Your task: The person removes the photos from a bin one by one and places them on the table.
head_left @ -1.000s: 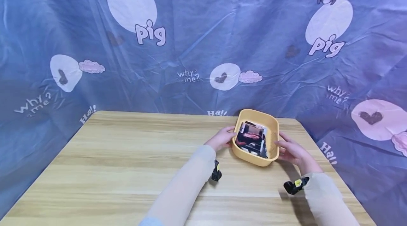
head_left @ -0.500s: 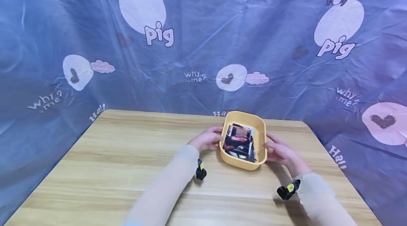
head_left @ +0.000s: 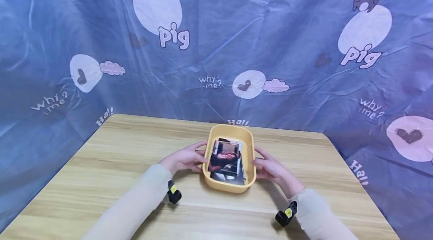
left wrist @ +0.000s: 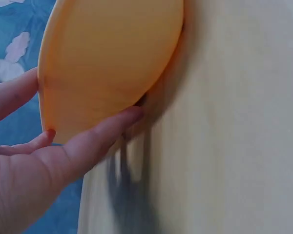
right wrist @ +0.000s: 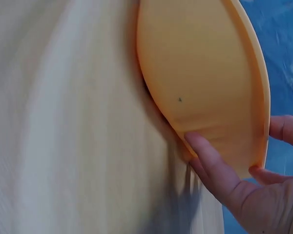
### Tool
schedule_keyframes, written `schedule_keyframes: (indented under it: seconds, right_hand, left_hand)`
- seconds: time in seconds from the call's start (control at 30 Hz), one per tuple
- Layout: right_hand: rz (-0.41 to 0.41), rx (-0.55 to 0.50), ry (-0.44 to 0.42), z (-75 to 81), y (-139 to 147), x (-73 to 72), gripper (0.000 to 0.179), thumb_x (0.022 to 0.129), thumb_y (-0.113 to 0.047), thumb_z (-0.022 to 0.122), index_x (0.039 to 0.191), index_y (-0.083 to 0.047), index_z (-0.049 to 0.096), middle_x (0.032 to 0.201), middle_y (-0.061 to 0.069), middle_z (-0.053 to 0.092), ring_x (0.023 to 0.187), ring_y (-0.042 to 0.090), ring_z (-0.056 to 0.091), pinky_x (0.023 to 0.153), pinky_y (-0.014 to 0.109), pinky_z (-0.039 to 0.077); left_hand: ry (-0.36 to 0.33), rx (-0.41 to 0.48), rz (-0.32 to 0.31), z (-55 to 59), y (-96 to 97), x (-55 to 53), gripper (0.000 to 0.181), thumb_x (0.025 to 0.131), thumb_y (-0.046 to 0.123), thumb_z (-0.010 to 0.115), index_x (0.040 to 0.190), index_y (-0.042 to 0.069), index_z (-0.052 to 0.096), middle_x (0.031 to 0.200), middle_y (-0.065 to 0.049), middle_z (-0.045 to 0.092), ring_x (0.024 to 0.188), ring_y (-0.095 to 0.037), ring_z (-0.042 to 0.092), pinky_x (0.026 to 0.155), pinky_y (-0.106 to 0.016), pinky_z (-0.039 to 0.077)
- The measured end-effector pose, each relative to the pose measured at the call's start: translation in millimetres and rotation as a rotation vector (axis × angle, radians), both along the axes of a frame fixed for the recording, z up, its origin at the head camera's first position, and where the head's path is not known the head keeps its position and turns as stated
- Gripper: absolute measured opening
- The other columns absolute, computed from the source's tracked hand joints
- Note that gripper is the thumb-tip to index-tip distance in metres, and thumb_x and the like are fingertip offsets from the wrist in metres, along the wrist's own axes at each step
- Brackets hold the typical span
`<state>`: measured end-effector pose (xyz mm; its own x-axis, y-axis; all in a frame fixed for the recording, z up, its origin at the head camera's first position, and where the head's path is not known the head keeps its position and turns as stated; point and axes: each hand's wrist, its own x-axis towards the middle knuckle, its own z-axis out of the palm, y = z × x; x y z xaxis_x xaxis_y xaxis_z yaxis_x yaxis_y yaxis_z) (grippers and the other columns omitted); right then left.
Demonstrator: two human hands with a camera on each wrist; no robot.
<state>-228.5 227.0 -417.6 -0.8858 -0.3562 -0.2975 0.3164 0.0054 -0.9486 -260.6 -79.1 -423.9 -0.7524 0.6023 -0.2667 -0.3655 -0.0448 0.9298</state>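
A yellow plastic storage box with rounded corners sits near the middle of the table. Inside it lies a loose stack of photos; the top one shows a dark scene with a red patch. My left hand grips the box's left side, and my right hand grips the right side. In the left wrist view, fingers of the left hand spread over the box wall, from rim to lower edge. The right wrist view has the right hand holding the opposite wall likewise.
The wooden table reaches back to a blue curtain printed with pigs and words, which also hangs at both sides. A small black camera is on the left wrist and another camera on the right.
Both hands have moved the box with the photos leftward and a little nearer, from the table's right rear to about its middle. The head view has shifted slightly.
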Motion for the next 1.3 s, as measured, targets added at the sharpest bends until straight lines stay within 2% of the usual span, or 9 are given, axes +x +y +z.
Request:
schedule_keyframes:
  seconds: [0.1, 0.17, 0.3, 0.5, 0.7, 0.9, 1.0, 1.13, 1.3]
  right_hand:
    - [0.017, 0.006, 0.018, -1.6, -18.1, 5.6, 0.076, 0.081, -0.003, 0.05, 0.143, -0.011, 0.007, 0.08, 0.003, 0.048, 0.074, 0.012, 0.054, 0.078, 0.044, 0.053]
    - [0.035, 0.007, 0.031, -2.2, -28.2, 8.3, 0.075, 0.081, -0.003, 0.05, 0.143, -0.011, 0.008, 0.098, 0.015, 0.052, 0.082, 0.018, 0.058, 0.077, 0.045, 0.053]
    - [0.071, 0.005, 0.042, -3.2, -44.7, 10.4, 0.075, 0.08, -0.002, 0.049, 0.143, -0.01, 0.009, 0.125, 0.033, 0.037, 0.09, 0.028, 0.06, 0.079, 0.048, 0.052]
    - [0.083, 0.036, 0.051, -4.2, -66.3, 11.6, 0.076, 0.078, -0.003, 0.051, 0.142, -0.009, 0.011, 0.132, 0.034, 0.03, 0.091, 0.03, 0.059, 0.078, 0.048, 0.052]
    - [0.021, 0.062, 0.067, -5.1, -79.0, 10.4, 0.074, 0.078, -0.004, 0.053, 0.142, -0.007, 0.014, 0.134, 0.031, 0.03, 0.097, 0.029, 0.057, 0.081, 0.042, 0.052]
    - [-0.218, 0.206, 0.325, 22.2, -97.3, 8.3, 0.069, 0.078, -0.006, 0.062, 0.137, -0.002, 0.027, 0.138, 0.024, 0.031, 0.116, 0.037, 0.043, 0.098, 0.046, 0.039]
    - [-0.235, 0.208, 0.416, 36.4, -115.1, 9.8, 0.069, 0.077, -0.008, 0.064, 0.136, -0.004, 0.029, 0.138, 0.02, 0.033, 0.124, 0.034, 0.035, 0.102, 0.045, 0.034]
    - [-0.138, 0.147, 0.352, 38.4, -139.3, 9.2, 0.071, 0.078, -0.011, 0.065, 0.136, 0.001, 0.027, 0.135, 0.022, 0.036, 0.123, 0.035, 0.036, 0.104, 0.043, 0.033]
    - [-0.104, 0.178, 0.219, 21.3, -155.0, 5.9, 0.074, 0.076, -0.014, 0.067, 0.134, 0.009, 0.026, 0.131, 0.03, 0.037, 0.121, 0.038, 0.036, 0.105, 0.044, 0.03]
  left_hand:
    - [-0.024, 0.031, -0.016, -0.3, -20.7, 11.0, 0.082, 0.08, -0.011, 0.047, 0.144, 0.021, 0.007, 0.148, -0.017, 0.007, 0.124, -0.045, 0.029, 0.086, -0.058, 0.043]
    - [-0.042, 0.06, -0.017, -1.3, -32.4, 17.8, 0.084, 0.08, -0.012, 0.047, 0.144, 0.022, 0.004, 0.149, -0.015, 0.001, 0.125, -0.046, 0.026, 0.087, -0.059, 0.042]
    - [-0.062, 0.124, -0.009, -4.9, -51.6, 29.4, 0.084, 0.081, -0.012, 0.045, 0.144, 0.02, -0.001, 0.149, -0.014, -0.007, 0.125, -0.045, 0.026, 0.089, -0.058, 0.041]
    - [-0.044, 0.152, 0.044, -7.5, -75.5, 43.2, 0.081, 0.083, -0.007, 0.048, 0.143, 0.013, -0.002, 0.148, -0.018, -0.007, 0.12, -0.04, 0.037, 0.088, -0.051, 0.045]
    - [-0.021, 0.133, 0.065, -4.9, -84.2, 43.4, 0.08, 0.082, -0.008, 0.048, 0.143, 0.01, 0.0, 0.147, -0.021, -0.006, 0.112, -0.04, 0.046, 0.083, -0.048, 0.048]
    - [-0.016, 0.098, 0.105, -6.0, -87.5, 45.0, 0.08, 0.081, -0.006, 0.049, 0.143, 0.01, 0.002, 0.147, -0.021, -0.002, 0.114, -0.04, 0.045, 0.085, -0.05, 0.047]
    - [-0.007, 0.087, 0.115, -5.6, -89.1, 45.7, 0.08, 0.081, -0.004, 0.05, 0.143, 0.01, 0.002, 0.147, -0.02, -0.001, 0.115, -0.04, 0.044, 0.086, -0.05, 0.047]
    - [-0.002, 0.086, 0.116, -6.0, -89.5, 46.6, 0.079, 0.082, -0.002, 0.051, 0.143, 0.011, 0.003, 0.148, -0.019, 0.0, 0.117, -0.039, 0.042, 0.087, -0.05, 0.046]
    - [0.004, 0.075, 0.131, -9.4, -85.1, 48.3, 0.077, 0.082, -0.001, 0.051, 0.143, 0.011, 0.006, 0.148, -0.019, 0.003, 0.118, -0.039, 0.041, 0.087, -0.05, 0.046]
